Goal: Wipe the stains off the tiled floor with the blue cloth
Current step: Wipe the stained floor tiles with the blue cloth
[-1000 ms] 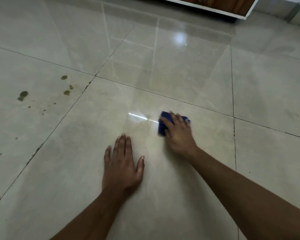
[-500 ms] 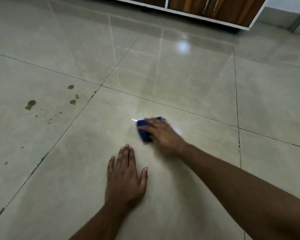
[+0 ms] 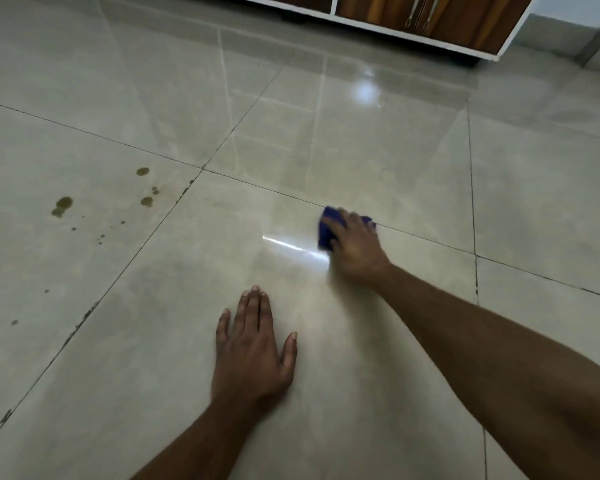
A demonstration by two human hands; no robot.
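1. The right hand [image 3: 355,247] is pressing down on the blue cloth [image 3: 326,230], fingers lying over it and curling round its far edge, gripping it against the tiled floor [image 3: 361,393].
2. The cloth is sitting right on the grout line [image 3: 430,239] at the far side of the middle tile, bunched up, with most of it hiding under the hand.
3. The picture is blurring around that hand, so the exact finger hold is hard to call.
4. The left hand [image 3: 252,351] is lying flat on the same tile, nearer the person, fingers straight and together, thumb out, holding nothing.
5. The stains [image 3: 63,206] are showing on the next tile to the left, brownish blotches with small specks trailing below them, well apart from the cloth.
6. A bright streak of glare [image 3: 291,244] is shining on the tile just left of the cloth.
7. A wooden cabinet [image 3: 430,19] with a white frame is standing along the far edge of the floor.
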